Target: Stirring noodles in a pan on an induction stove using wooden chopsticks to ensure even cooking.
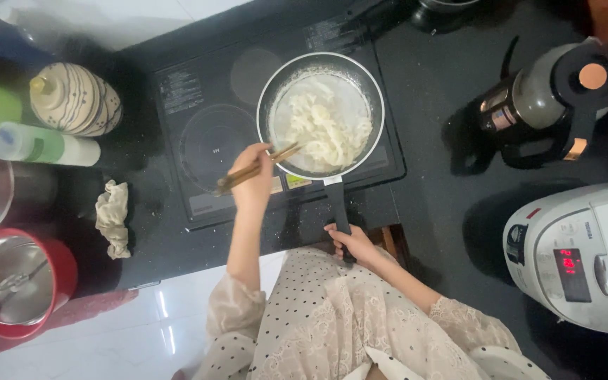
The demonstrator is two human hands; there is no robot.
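Black speckled countertop (445, 204) fills most of the view. On it, a flat black two-zone induction cooktop (209, 134). At right, a white rounded rice cooker with a red-lit display (585, 257); above it, a steel and black kettle with copper-coloured trim (550, 98).

On the right-hand zone of the cooktop: a round frying pan with pale rim and long black handle (321, 116), handle pointing toward the person. Pan holds pale, wide noodles (328, 127) in cloudy liquid.

Far left: red pot with a glass lid (15, 281); striped cream ceramic jar (79, 98); green and white bottle lying on its side (43, 144). Crumpled beige cloth (112, 218) lies just left of the cooktop.

Left hand (253, 179): fingers curled tightly around a pair of brown wooden chopsticks (258, 169), tips reaching over the near rim of the pan to the edge of the noodles.

Right hand (353, 243): fingers wrapped closed around the lower end of the pan handle.
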